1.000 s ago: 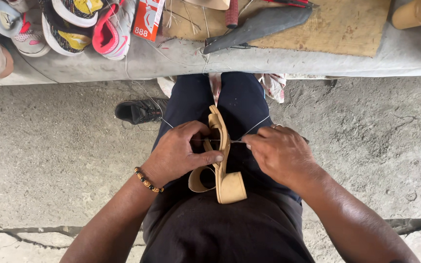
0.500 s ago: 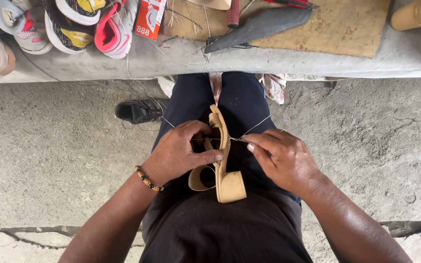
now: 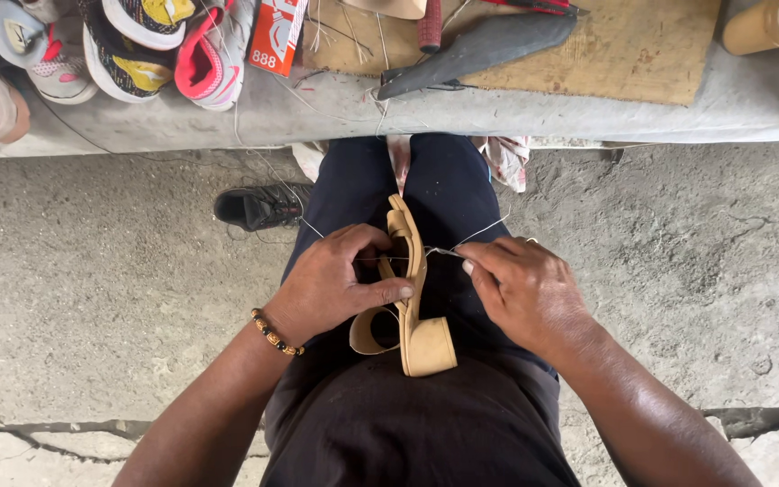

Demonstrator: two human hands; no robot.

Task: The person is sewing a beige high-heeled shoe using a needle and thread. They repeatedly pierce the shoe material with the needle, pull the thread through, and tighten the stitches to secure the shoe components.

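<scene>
**Operator:** Head view, grip first. My left hand (image 3: pixel 340 289) is wrapped around the tan block-heel sandal (image 3: pixel 407 298), thumb across the sole edge, fingers closed on the far side, so it has the shoe firmly. My right hand (image 3: pixel 525 293) is pinched shut, thumb and forefinger, on what looks like a thin metal needle or awl (image 3: pixel 444 252) at the sole's edge. The tip is too small to tell whether it is in the material or only against it.

**Observer:** Where does the sandal sit?

**Operator:** On my lap, on edge, heel toward my body, toe pointing to the bench (image 3: pixel 335 113). A pale thread (image 3: pixel 484 233) runs from the stitch point off to both sides over my dark trousers (image 3: pixel 435 180).

**Observer:** Around it?

**Operator:** A black shoe (image 3: pixel 259 206) on the concrete floor (image 3: pixel 92 289) by my left leg. On the bench: sneakers (image 3: pixel 151 41), a dark sole piece (image 3: pixel 489 45), a wooden board (image 3: pixel 624 50).

**Observer:** Risks?

**Operator:** My judgement: the left thumb lies close to the needle's line, so a slip through the sole could prick it. The loose thread could snag on my fingers or tangle. The sandal rests on its narrow edge, so a hard push might twist it in the grip.
</scene>
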